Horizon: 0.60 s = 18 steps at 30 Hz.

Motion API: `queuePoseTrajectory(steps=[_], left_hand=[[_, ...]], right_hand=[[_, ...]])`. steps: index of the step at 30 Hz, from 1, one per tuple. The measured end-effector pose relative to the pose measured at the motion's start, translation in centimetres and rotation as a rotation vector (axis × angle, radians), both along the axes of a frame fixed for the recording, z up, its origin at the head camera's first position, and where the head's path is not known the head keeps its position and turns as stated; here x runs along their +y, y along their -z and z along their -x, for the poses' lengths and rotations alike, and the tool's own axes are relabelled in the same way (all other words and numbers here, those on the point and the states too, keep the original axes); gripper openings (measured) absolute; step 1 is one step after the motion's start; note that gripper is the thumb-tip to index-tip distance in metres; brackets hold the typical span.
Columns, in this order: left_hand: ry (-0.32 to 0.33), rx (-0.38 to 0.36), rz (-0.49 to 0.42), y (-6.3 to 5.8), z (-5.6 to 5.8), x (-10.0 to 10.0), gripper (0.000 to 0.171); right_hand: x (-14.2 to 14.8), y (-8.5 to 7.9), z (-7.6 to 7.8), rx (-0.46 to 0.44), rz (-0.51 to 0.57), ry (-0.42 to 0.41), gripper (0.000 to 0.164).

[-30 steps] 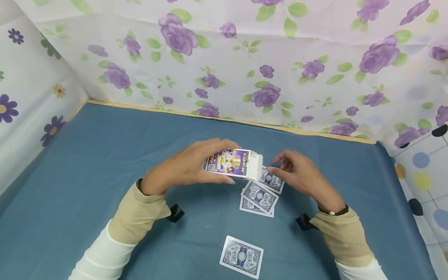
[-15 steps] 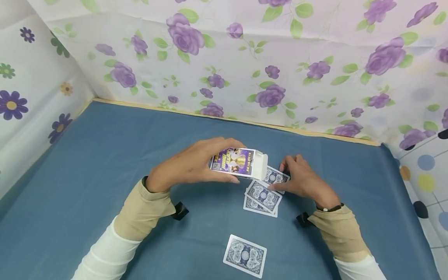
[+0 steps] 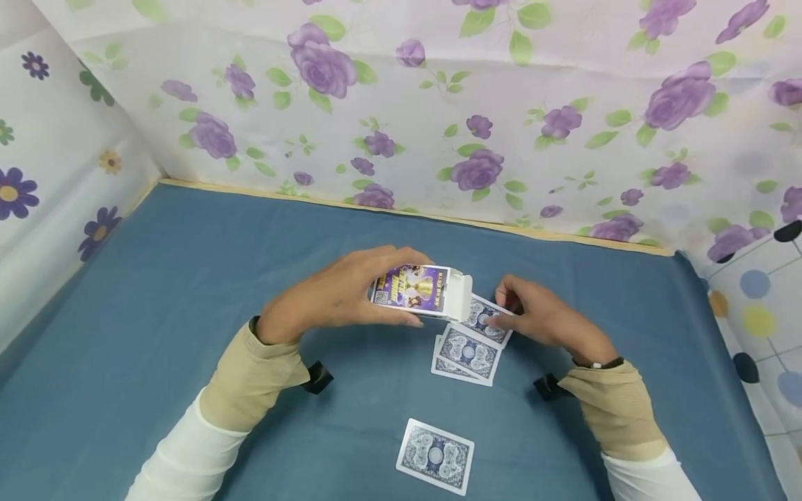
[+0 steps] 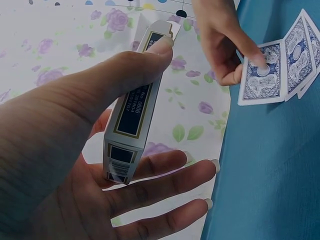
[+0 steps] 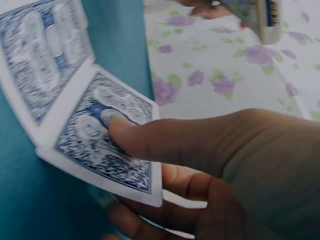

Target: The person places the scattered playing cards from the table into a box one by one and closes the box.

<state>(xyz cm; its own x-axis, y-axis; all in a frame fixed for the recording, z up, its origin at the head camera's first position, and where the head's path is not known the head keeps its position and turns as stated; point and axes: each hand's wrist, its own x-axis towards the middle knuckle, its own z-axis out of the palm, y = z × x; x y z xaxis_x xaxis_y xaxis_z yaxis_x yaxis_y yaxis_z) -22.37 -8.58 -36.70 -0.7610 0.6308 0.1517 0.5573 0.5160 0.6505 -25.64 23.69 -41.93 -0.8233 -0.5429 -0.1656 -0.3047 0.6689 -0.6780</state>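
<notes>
My left hand [image 3: 341, 289] grips a purple-and-white card box [image 3: 413, 289] between thumb and fingers, above the table. The box's white flap end points right and stands open; its narrow side with a barcode shows in the left wrist view. My right hand [image 3: 541, 313] pinches a blue-backed playing card [image 5: 107, 135], thumb on its patterned back and fingers beneath. Beside that card, a second playing card [image 3: 468, 353] lies face down over another, the two overlapping at an angle. One more face-down playing card [image 3: 435, 456] lies apart, nearer to me.
A blue cloth [image 3: 207, 278] covers the table. A flowered sheet [image 3: 401, 118] hangs behind its far edge, and a dotted sheet [image 3: 761, 348] borders the right side. Dark wrist mounts sit under both cuffs.
My right thumb has come down onto the back of the upper card, and that hand now pinches it. The box stays in my left hand, almost still; the lone card has not moved.
</notes>
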Motion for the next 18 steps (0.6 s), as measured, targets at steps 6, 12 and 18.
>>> queuePoseTrajectory(steps=[6, 12, 18], left_hand=[[0.006, -0.019, -0.016, 0.2, 0.1, 0.1, 0.068], [-0.001, 0.003, -0.019, -0.1, 0.1, -0.2, 0.068], [-0.009, 0.005, -0.008, -0.2, -0.1, -0.3, 0.067]], right_hand=[[0.0, -0.9, -0.1, -0.022, 0.147, -0.032, 0.013], [-0.1, -3.2, -0.6, 0.018, 0.232, 0.106, 0.021], [0.1, -4.9, -1.1, 0.038, 0.292, 0.259, 0.033]])
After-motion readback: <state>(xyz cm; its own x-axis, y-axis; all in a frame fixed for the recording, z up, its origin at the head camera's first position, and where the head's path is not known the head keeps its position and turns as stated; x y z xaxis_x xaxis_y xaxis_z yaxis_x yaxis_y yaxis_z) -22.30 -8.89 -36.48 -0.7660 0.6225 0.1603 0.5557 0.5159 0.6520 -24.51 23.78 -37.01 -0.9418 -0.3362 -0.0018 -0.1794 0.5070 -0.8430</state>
